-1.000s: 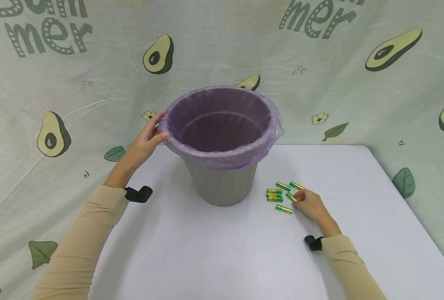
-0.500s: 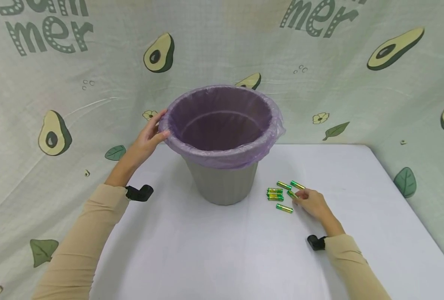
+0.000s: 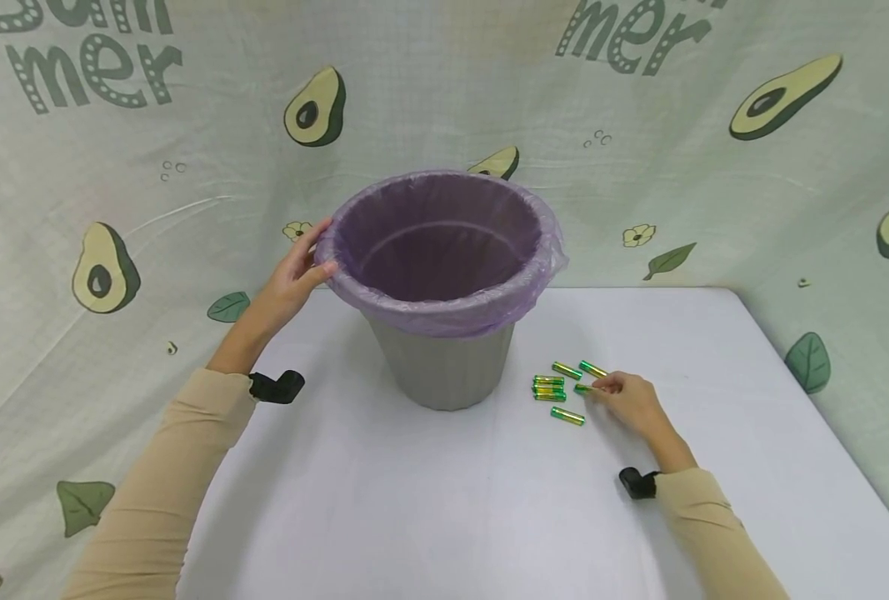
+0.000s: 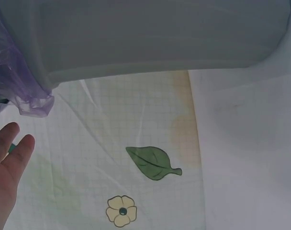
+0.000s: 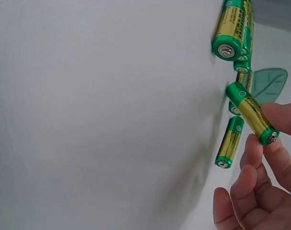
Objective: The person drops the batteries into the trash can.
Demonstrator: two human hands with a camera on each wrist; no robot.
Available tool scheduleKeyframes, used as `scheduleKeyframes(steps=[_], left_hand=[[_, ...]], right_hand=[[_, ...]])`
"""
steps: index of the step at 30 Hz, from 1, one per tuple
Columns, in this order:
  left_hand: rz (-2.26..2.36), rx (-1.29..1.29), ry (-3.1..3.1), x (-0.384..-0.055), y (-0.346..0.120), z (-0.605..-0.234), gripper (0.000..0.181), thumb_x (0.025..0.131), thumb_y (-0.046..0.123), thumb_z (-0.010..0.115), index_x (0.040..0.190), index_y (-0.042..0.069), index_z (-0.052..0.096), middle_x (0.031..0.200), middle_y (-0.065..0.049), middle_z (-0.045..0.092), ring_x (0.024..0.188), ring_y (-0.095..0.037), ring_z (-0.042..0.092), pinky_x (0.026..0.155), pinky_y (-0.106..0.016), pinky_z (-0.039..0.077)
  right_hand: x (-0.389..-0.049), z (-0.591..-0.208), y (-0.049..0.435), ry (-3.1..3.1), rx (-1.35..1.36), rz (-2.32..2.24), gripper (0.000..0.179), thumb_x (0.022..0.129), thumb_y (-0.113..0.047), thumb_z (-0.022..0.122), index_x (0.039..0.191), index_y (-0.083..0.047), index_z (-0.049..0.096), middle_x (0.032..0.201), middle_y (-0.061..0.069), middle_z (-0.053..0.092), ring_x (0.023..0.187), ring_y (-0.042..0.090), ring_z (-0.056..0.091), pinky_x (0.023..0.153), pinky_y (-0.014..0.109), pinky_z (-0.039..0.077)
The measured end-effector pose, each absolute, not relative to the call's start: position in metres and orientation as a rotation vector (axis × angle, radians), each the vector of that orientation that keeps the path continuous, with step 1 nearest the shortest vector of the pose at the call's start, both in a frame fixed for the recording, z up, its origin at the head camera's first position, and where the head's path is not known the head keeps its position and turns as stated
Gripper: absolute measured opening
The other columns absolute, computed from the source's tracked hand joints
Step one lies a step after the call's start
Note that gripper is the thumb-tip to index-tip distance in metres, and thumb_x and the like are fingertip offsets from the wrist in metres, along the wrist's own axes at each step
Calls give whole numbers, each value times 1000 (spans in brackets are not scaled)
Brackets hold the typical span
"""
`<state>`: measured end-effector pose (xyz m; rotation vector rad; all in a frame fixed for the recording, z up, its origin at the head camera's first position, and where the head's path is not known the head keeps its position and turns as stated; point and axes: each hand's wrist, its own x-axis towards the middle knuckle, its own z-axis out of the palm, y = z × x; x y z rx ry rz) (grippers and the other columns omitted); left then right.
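Observation:
A grey waste bin [image 3: 444, 367] with a purple bin liner [image 3: 444, 315] folded over its rim stands on the white table. My left hand [image 3: 292, 279] rests at the left side of the rim, its fingers extended and spread, the thumb over the liner's edge. In the left wrist view, the fingers [image 4: 22, 151] show just beside the liner. Between thumb and fingertips my right hand [image 3: 634, 406] pinches a green-and-gold battery [image 5: 253, 114]. Around it lie loose batteries: several in a row [image 3: 549, 388], one in front [image 3: 567, 416], two behind, including one [image 3: 593, 368] close to my fingers.
A pale cloth [image 3: 429, 100] printed with avocados and leaves hangs behind and beside the white table [image 3: 414, 500]. The bin stands left of the batteries, its tall rim well above them. Each wrist carries a small black camera [image 3: 277, 387].
My right hand has shifted slightly to the right, and the battery in its fingers has turned to lie more level. My left hand and the bin stay in place.

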<state>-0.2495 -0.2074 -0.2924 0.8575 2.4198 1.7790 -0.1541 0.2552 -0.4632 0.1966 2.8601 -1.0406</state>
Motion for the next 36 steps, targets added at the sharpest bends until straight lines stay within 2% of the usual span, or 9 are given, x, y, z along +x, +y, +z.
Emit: scheduleKeyframes(steps=[12,18,24,29,36], left_hand=[[1780,863,2410,-248,-206,-291,60,96,10,43,149,9,16,153,-14,19,136,-34,25,91,-10,38],[1771,851,2418,-247,-207,-291,60,95,9,42,149,9,16,153,-13,19,136,-34,26,90,-10,38],[1777,852,2421,-247,-207,-291,60,95,10,43,149,9,16,152,-14,20,134,-33,29,89,-10,39],[1798,848,2404,-246,-207,-291,60,95,8,42,149,8,16,152,-15,20,133,-31,30,89,-11,40],[1793,849,2393,-247,-207,-291,60,95,9,42,149,9,15,152,-15,19,136,-35,26,89,-11,39]], right_hand=[[-154,-441,251,2975,81,-1050,26,87,-22,62,101,1,64,84,8,54,74,20,42,58,27,34],[-152,-420,245,3071,-22,-1089,24,87,-20,64,99,2,65,79,8,56,70,18,42,54,24,33],[-148,-392,236,3138,-110,-1147,22,87,-19,64,98,0,65,82,10,59,74,17,46,56,22,37],[-144,-369,226,3191,-180,-1208,20,87,-20,64,97,-4,65,84,8,61,76,10,46,59,21,37],[-136,-329,213,3254,-260,-1292,18,87,-21,64,97,-7,66,84,4,56,77,0,44,60,20,35]])
